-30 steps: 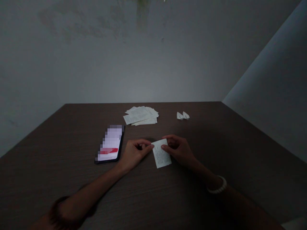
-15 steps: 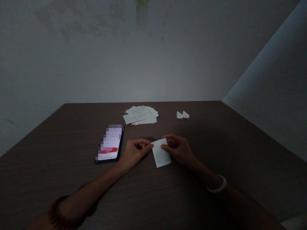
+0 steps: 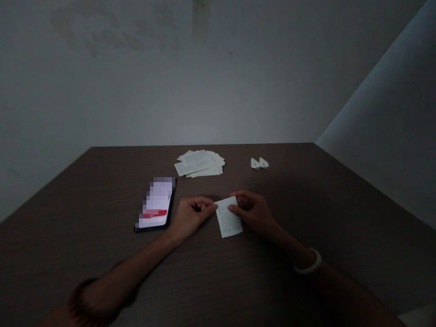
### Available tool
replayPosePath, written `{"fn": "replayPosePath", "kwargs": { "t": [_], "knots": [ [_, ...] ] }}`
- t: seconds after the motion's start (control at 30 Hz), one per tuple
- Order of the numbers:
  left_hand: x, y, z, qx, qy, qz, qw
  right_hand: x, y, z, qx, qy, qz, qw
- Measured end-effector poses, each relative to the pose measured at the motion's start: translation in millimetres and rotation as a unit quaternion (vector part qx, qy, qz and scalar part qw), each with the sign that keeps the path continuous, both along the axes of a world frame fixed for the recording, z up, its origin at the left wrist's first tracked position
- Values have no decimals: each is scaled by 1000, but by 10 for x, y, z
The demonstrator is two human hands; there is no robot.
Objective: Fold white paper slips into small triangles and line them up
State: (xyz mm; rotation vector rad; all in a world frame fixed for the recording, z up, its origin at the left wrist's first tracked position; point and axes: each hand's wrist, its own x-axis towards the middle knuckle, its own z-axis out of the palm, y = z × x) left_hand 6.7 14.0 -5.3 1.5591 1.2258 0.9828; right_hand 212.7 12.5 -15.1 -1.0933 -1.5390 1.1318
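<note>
A small white sheet of printed paper (image 3: 230, 223) is held between both hands, low over the tabletop. My left hand (image 3: 192, 217) pinches its upper left corner between thumb and forefinger. On the other side, my right hand (image 3: 255, 211) grips the upper right edge, thumb on the printed face and the other fingers behind it, partly hidden. Left of my left hand lies a phone (image 3: 156, 204) with its screen lit and partly blurred.
A loose pile of printed paper slips (image 3: 200, 162) lies toward the back of the dark wooden table (image 3: 102, 181). Right of the pile sits a small folded white paper piece (image 3: 259, 163) shaped like a bow. A grey wall (image 3: 204, 100) stands behind the table.
</note>
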Motion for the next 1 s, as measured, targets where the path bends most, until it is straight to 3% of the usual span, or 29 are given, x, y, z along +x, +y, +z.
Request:
{"fn": "replayPosePath", "kwargs": {
  "t": [0.43,0.67,0.8,1.0],
  "knots": [
    [-15,26,-55,-16,-9,3,1000,6,1,15,-7,-11,5,1000],
    [-28,69,-65,-18,52,-21,998,50,51,-39,26,-114,1,993],
    [-25,76,-73,9,124,-32,992,90,77,-99,89,-234,-2,968],
    [34,27,-8,122,247,-28,961,122,64,-81,183,-365,15,913]
  ]
}}
